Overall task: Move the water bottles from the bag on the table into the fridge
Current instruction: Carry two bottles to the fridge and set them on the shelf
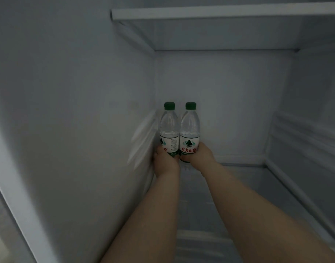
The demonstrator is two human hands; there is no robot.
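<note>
Left wall of the white fridge interior (68, 111): bare, with moulded ribs low down near the back corner.

Left grip (165, 161): fingers curled round the lower body of a clear plastic water bottle with a green cap and a white-and-green label (168, 128). Bottle upright, just beside the wall ribs, deep in the back-left corner.

Right grip (199, 154): wrapped likewise round the base of a second clear green-capped bottle with red lettering on its label (189, 130). Upright, pressed against or just beside the first.

Both bases were hidden behind the grips, so I could not tell whether either stood on the glass shelf (229, 186).

Risks, as I judged them: letting go before a base sat flat would topple a bottle; the pair stood so close that drawing one grip back could knock the neighbour; the left bottle could catch on the ribs and tilt.

Count: two bottles, two green caps, two grips, one shelf below, one white shelf edge above (219, 13). Bag and surface not in view.
</note>
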